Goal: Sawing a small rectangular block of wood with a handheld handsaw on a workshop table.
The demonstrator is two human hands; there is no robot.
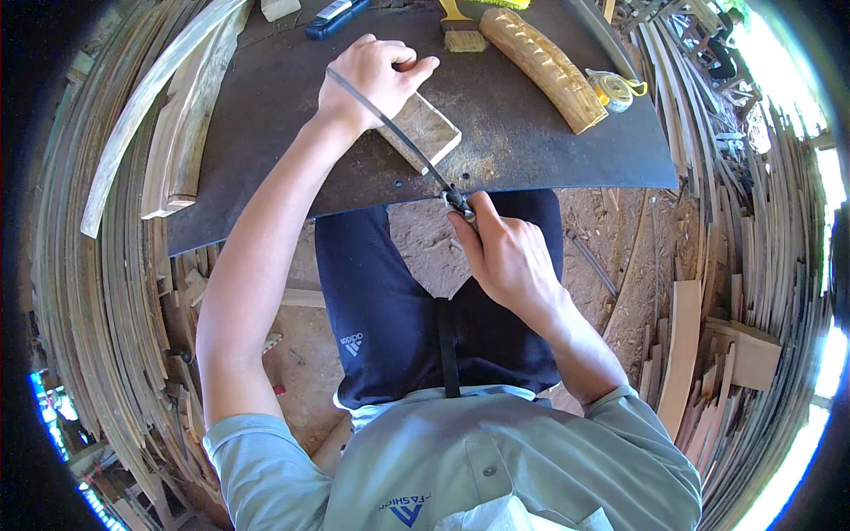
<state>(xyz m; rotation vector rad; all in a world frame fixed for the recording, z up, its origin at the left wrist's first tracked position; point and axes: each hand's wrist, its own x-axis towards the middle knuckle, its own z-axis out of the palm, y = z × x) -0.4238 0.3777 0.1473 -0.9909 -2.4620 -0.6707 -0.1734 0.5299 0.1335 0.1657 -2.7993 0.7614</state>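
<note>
My right hand (513,252) is closed around the handle of a long, thin, dark file (403,140) near the table's front edge. The file's blade slants up and to the left, crossing above my left wrist. Beneath it a light wooden block (427,133) lies on the dark tabletop (274,146). My left hand (381,75) is closed at the block's far end, with its thumb pointing right; the other fingertips are hidden. Pale sawdust is scattered on the table around the block.
At the back right lie a notched curved wooden piece (544,71), a tape measure (613,91) and a yellow-handled brush (462,34). A blue tool (336,18) rests at the back. Long curved timbers (190,124) lean across the left. Stacked wood strips (97,265) line both sides.
</note>
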